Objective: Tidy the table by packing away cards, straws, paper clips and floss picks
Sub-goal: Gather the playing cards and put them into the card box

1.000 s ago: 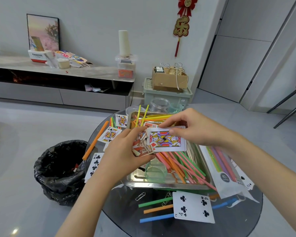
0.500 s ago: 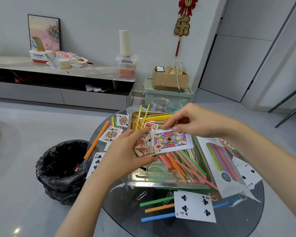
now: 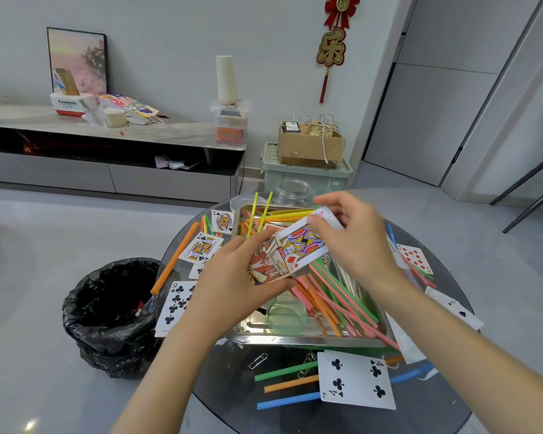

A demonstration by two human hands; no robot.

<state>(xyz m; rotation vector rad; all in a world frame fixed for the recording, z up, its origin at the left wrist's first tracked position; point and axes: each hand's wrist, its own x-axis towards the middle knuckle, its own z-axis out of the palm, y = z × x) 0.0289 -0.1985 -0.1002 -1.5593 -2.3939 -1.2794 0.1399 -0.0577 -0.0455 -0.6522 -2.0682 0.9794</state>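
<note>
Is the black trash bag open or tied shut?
Open. The black trash bag gapes wide on the floor beside the table, and you can see down into its dark inside.

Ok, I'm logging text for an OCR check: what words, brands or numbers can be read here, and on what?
"Panasonic": white box on the shelf.
"乐": red wall ornament.
"4": nearest clubs card.
"9": left clubs card.
"K": king card.
Print on the card pack in the left hand: blurred.
</note>
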